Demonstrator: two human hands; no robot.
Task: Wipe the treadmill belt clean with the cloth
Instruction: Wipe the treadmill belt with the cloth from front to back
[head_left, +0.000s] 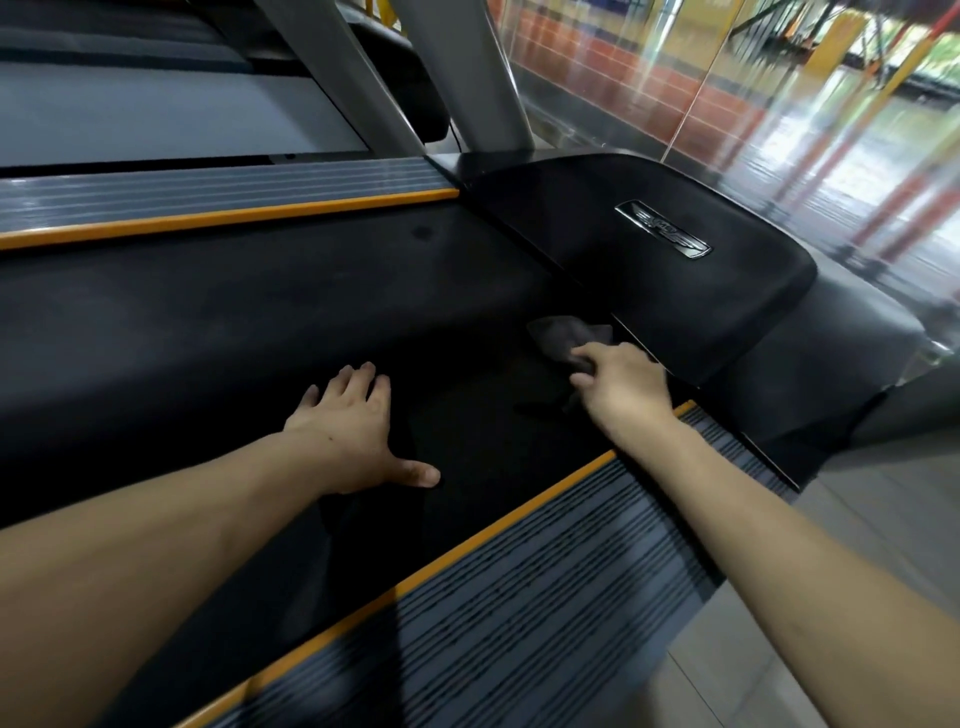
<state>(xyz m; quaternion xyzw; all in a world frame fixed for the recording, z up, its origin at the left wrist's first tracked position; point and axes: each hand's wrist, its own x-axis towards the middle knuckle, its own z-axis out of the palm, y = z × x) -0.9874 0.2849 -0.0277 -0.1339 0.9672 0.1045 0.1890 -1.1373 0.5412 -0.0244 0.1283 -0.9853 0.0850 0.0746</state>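
Observation:
The black treadmill belt (234, 322) runs across the middle of the view. My left hand (353, 426) lies flat on it with fingers spread. A dark grey cloth (558, 338) sits on the belt right at the edge of the black motor cover (649, 291). My right hand (623, 384) grips the near part of the cloth with curled fingers, and the cloth spreads out beyond them toward the cover.
Grey ribbed side rails with orange trim flank the belt, one far (208, 197) and one near (519, 597). Grey upright posts (467, 67) rise behind the cover. A second treadmill (130, 114) stands at upper left. Tiled floor (779, 649) lies at right.

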